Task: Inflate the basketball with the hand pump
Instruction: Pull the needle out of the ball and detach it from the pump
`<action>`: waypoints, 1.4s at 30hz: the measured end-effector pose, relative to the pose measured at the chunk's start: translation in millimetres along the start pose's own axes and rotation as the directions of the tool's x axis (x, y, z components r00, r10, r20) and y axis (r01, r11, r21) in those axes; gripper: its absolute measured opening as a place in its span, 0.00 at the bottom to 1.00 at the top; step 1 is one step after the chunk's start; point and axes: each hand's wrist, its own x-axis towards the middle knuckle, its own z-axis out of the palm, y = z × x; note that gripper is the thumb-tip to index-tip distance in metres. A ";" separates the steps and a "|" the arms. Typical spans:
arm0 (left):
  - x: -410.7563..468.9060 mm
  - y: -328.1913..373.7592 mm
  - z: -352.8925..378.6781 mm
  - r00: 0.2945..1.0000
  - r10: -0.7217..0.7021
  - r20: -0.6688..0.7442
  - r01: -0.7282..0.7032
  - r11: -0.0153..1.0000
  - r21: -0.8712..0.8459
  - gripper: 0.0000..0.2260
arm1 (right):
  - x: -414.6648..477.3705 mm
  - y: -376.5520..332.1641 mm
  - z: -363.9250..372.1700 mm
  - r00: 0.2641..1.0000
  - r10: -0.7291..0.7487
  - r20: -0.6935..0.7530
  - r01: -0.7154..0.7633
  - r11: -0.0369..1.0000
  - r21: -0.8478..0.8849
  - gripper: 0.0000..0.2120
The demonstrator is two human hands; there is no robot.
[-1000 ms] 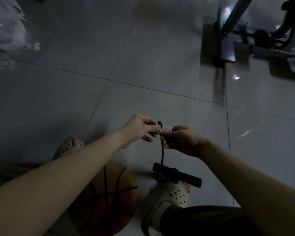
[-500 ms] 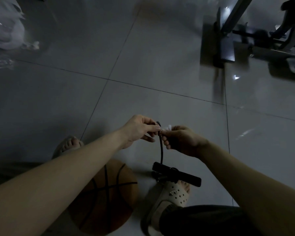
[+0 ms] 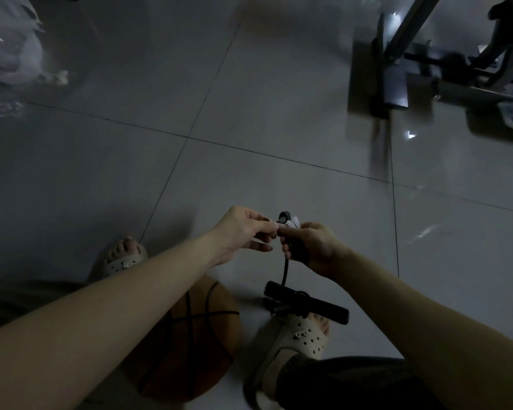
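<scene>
An orange basketball [image 3: 190,335] rests on the floor between my feet, partly hidden by my left forearm. The black hand pump [image 3: 305,304] stands by my right foot, its T-handle towards me. Its thin black hose [image 3: 285,270] rises to my hands. My right hand [image 3: 311,247] is closed around the hose end, where a black nozzle head [image 3: 285,216] and small white pieces stick out. My left hand [image 3: 243,229] pinches a small part at that nozzle with thumb and forefinger. What the small part is stays too dark to tell.
The grey tiled floor [image 3: 249,113] is dim and glossy. A metal exercise-machine frame [image 3: 397,81] stands at the upper right. A white plastic bag [image 3: 9,54] lies at the upper left. My feet wear pale clogs, the left foot [image 3: 119,255] and the right foot [image 3: 302,335].
The hands have stayed together at the hose end. The right hand has slid slightly lower on the hose, so more of the black nozzle head shows above it.
</scene>
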 end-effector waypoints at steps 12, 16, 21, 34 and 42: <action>-1.5 0.8 -0.5 0.989 0.143 0.030 -0.143 0.896 0.421 0.15 | -1.1 -1.9 -5.0 0.998 -0.057 -0.031 0.051 0.984 -0.173 0.07; -2.1 1.7 2.2 0.985 0.150 0.088 -0.174 0.852 0.494 0.18 | -1.3 -2.4 -6.7 0.997 -0.063 0.044 0.070 0.975 -0.210 0.07; -0.7 1.3 4.0 0.982 0.157 0.108 -0.191 0.821 0.538 0.19 | -1.9 -1.3 -5.5 0.995 -0.062 0.074 0.072 0.986 -0.152 0.08; -5.7 -3.9 3.5 0.984 0.139 0.113 -0.178 0.813 0.554 0.22 | -13.6 -21.9 0.3 0.988 -0.068 0.137 0.135 0.813 -0.567 0.12; -11.6 14.9 7.8 0.989 0.133 0.056 -0.145 0.902 0.406 0.19 | -40.9 -20.1 4.6 0.993 -0.075 0.092 0.118 0.704 -0.700 0.13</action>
